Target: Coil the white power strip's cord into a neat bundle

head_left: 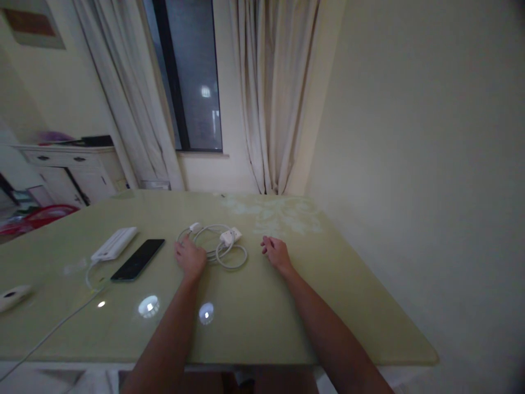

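Note:
A coiled white charging cable with a small white plug adapter lies on the pale green table. My left hand rests on the table at the coil's left edge, fingers loosely curled and touching the cable. My right hand lies on the table to the right of the coil, apart from it, fingers loosely bent and holding nothing.
A black phone and a white power bank lie left of my left hand, with a thin white cord running to the near left edge. A white object sits at far left. Wall at right, curtains and window behind.

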`<state>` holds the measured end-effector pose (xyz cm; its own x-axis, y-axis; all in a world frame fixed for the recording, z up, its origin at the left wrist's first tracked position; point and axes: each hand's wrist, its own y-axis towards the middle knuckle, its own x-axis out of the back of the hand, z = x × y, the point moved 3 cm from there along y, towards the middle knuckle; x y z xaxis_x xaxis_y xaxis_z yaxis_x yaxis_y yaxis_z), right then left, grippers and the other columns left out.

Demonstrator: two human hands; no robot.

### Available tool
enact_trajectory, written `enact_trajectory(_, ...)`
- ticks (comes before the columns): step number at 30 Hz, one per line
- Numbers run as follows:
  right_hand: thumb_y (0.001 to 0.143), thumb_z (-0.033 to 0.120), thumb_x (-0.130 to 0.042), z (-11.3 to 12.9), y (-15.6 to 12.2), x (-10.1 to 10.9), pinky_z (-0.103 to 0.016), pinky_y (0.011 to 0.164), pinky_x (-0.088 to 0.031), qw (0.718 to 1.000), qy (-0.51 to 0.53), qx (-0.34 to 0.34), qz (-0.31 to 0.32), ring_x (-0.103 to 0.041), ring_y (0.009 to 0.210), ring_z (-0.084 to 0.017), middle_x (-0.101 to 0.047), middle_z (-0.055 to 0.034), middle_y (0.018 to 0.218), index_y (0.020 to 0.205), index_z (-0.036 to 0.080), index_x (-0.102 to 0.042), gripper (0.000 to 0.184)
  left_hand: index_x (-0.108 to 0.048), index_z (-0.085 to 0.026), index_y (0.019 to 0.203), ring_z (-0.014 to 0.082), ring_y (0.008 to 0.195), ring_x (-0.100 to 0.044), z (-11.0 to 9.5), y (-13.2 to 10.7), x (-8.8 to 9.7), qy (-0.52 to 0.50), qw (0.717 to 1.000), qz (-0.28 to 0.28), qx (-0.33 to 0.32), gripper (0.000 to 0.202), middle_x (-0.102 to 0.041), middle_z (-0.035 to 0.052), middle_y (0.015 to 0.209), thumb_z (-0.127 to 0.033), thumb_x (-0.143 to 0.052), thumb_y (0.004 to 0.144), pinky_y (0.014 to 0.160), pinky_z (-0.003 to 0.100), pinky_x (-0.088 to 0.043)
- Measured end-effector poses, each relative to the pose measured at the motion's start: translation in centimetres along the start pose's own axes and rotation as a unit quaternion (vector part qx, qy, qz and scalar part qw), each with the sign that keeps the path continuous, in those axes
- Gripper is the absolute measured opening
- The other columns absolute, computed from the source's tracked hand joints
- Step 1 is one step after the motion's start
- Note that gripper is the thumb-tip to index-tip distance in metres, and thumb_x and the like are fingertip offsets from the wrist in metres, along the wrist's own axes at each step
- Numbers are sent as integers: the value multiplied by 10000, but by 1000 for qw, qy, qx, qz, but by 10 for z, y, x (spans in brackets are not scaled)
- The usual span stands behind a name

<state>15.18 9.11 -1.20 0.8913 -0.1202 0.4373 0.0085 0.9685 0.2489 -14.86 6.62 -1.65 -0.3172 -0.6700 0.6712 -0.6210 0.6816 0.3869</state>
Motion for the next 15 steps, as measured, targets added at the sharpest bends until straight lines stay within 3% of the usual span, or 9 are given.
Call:
enact_trajectory(6,1019,511,-413,1,-3,-2,-228,632,-434,998,-50,26,-8,-635,623,-142,-720,-31,707,867,189,-718,470,-464,-125,1422,343,1317,-535,-20,-11,-15,-50,993,71,-85,669,-589,203,1374,-168,-564,762,1120,482,-413)
enact_trajectory(11,995,519,-442,3,-3,6,-239,634,-397,989,-103,34,-98,-595,662,-160,-702,-34,729,778,208,-660,437,-531,-155,1358,310,1275,-572,-36,-26,-29,-151,969,95,-171,618,-635,164,1303,-173,-577,742,1111,462,-443)
enact_trajectory(15,995,457,-406,-6,3,12,-272,693,-447,992,-52,7,-114,-632,717,-189,-713,-63,764,757,197,-662,436,-551,-119,1329,281,1064,-685,-34,-24,-34,-175,969,131,-116,561,-699,169,1168,-139,-549,768,970,430,-533)
